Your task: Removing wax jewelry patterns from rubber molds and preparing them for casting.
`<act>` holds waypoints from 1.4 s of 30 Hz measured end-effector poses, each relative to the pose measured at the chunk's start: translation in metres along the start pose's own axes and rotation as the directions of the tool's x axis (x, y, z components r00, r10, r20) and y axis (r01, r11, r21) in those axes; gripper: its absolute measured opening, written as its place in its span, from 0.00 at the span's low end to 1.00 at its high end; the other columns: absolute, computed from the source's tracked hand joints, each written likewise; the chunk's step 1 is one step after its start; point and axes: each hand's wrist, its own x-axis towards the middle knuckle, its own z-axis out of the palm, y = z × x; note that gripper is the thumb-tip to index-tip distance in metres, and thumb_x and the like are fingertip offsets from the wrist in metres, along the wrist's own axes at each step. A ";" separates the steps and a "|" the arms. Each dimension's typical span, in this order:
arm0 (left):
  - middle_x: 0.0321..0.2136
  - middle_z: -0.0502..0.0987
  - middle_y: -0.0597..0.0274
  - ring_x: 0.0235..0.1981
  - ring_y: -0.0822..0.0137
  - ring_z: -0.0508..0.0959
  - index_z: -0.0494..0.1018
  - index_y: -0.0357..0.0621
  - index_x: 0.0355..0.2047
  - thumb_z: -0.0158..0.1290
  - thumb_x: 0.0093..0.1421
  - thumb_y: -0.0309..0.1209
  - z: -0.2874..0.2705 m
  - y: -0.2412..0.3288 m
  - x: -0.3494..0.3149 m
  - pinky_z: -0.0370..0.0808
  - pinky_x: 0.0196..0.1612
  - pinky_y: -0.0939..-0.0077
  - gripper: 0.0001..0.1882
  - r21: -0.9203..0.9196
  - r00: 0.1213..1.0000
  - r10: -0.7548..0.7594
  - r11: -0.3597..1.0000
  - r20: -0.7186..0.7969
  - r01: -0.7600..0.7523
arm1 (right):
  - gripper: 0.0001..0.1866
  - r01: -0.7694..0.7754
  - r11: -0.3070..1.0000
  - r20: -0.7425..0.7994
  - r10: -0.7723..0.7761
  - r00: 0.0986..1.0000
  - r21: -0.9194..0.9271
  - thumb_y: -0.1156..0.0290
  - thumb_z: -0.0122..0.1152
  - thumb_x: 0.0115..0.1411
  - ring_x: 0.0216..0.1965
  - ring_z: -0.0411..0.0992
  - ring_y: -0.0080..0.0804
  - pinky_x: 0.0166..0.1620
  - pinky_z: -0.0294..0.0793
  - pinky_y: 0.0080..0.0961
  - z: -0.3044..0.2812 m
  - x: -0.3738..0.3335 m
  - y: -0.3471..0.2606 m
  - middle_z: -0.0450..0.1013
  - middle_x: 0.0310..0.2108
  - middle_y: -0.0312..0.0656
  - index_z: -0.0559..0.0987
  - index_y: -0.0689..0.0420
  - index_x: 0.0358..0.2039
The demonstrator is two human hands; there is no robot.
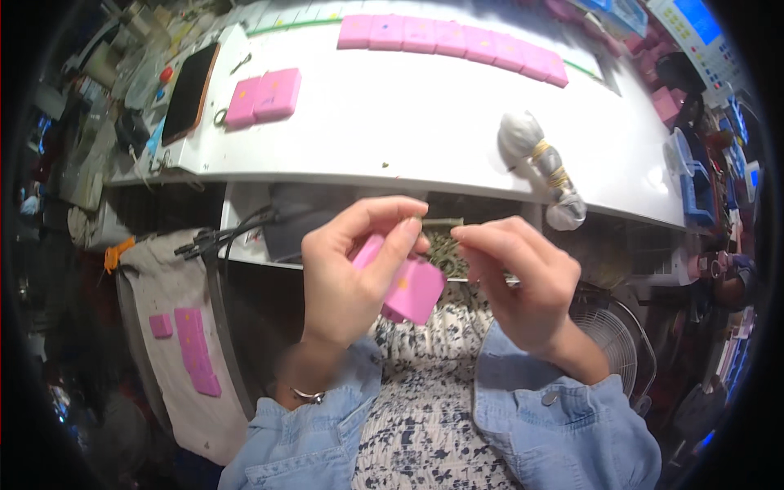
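Observation:
My left hand (341,273) is closed around a flat pink block (418,296) with rounded corners and a small yellow mark, tilted in front of my body. Thumb and forefinger meet at its upper end; whether they also pinch a small part cannot be made out. To the right, apart from the block, my right hand (529,273) has its thumb and forefinger pinched together. Anything between those fingertips is too small to name. Between both hands, a heap of small brass-coloured parts (443,253) lies just below the table edge.
Across the white table (384,122) stands a row of pink blocks (449,39). Two more blocks (273,95) and a phone (190,94) lie left. A banded grey-white bundle (543,163) rests at right. Pink pieces (196,351) sit on a pale cloth (184,425); a fan (608,331) stands low right.

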 end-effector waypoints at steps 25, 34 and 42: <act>0.29 0.75 0.64 0.30 0.79 0.74 0.75 0.35 0.32 0.55 0.54 0.20 0.051 0.009 0.001 0.71 0.33 0.86 0.05 -0.110 0.955 0.106 0.991 0.277 -0.078 | 0.06 -0.147 0.984 -0.153 0.130 0.980 -0.104 0.80 0.61 0.49 0.17 0.71 0.32 0.19 0.68 0.20 -0.039 -0.024 -0.010 0.71 0.20 0.44 0.74 0.64 0.29; 0.27 0.74 0.63 0.30 0.78 0.73 0.74 0.35 0.31 0.54 0.53 0.20 0.053 0.008 0.010 0.70 0.33 0.86 0.04 0.021 0.914 0.135 0.988 0.383 -0.155 | 0.11 -0.659 0.542 0.348 0.570 0.744 0.521 0.70 0.44 0.62 0.18 0.60 0.18 0.22 0.59 0.17 -0.050 -0.021 0.003 0.65 0.15 0.36 0.70 0.63 0.26; 0.25 0.71 0.66 0.25 0.80 0.70 0.73 0.33 0.30 0.54 0.53 0.20 0.055 -0.001 0.022 0.67 0.29 0.86 0.04 0.021 0.919 -0.019 1.000 0.394 0.012 | 0.17 -0.738 0.642 0.285 0.682 0.674 0.209 0.66 0.48 0.61 0.17 0.65 0.21 0.21 0.62 0.23 -0.042 -0.032 0.036 0.69 0.17 0.41 0.73 0.63 0.19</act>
